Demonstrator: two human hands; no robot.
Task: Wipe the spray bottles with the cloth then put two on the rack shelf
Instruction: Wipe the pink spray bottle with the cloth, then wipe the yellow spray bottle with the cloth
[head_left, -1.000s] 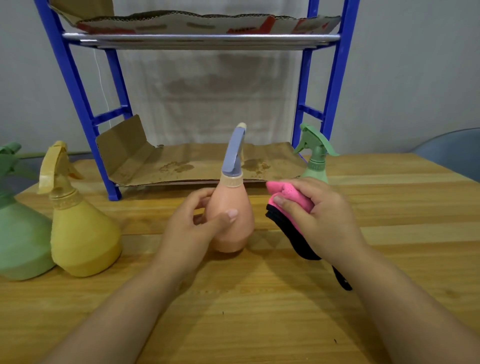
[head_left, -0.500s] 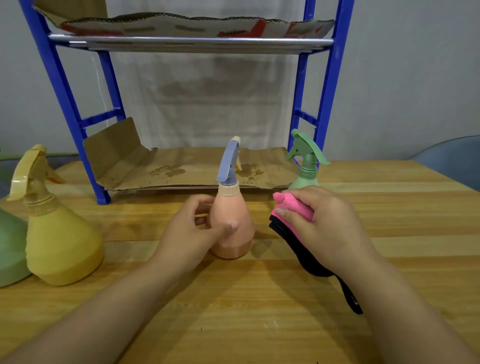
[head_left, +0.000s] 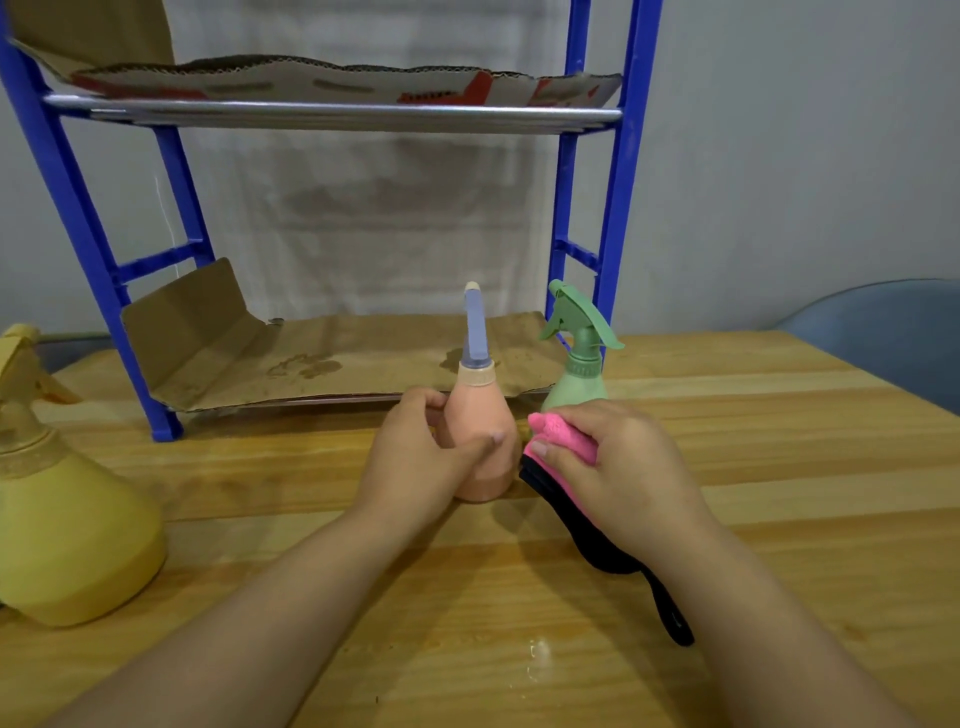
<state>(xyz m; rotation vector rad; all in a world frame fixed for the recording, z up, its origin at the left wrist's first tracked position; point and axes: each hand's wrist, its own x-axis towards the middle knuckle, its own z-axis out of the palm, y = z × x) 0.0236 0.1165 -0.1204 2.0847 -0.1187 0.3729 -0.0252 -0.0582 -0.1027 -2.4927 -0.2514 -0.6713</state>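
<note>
A pink spray bottle (head_left: 480, 410) with a blue-grey trigger stands upright on the wooden table (head_left: 779, 467). My left hand (head_left: 415, 457) is wrapped around its body. My right hand (head_left: 618, 467) clutches a pink and black cloth (head_left: 563, 441) just right of the bottle, touching or nearly touching its side. Directly behind the cloth stands a small green spray bottle (head_left: 579, 358). At the far left is a big yellow spray bottle (head_left: 57, 514). The blue rack (head_left: 618, 223) stands behind, its lower shelf (head_left: 322, 358) lined with cardboard.
The rack's upper shelf (head_left: 332, 111) carries a sheet of cardboard. A folded cardboard flap (head_left: 182, 312) rises at the lower shelf's left end. A blue-grey chair (head_left: 883, 332) shows at the right. A small wet spot (head_left: 537, 657) lies on the table near me.
The view has tilted up and rightward, so the green bottle at the far left has left the frame. The pink bottle has turned, its trigger now pointing away. My right hand stays beside it with the cloth.
</note>
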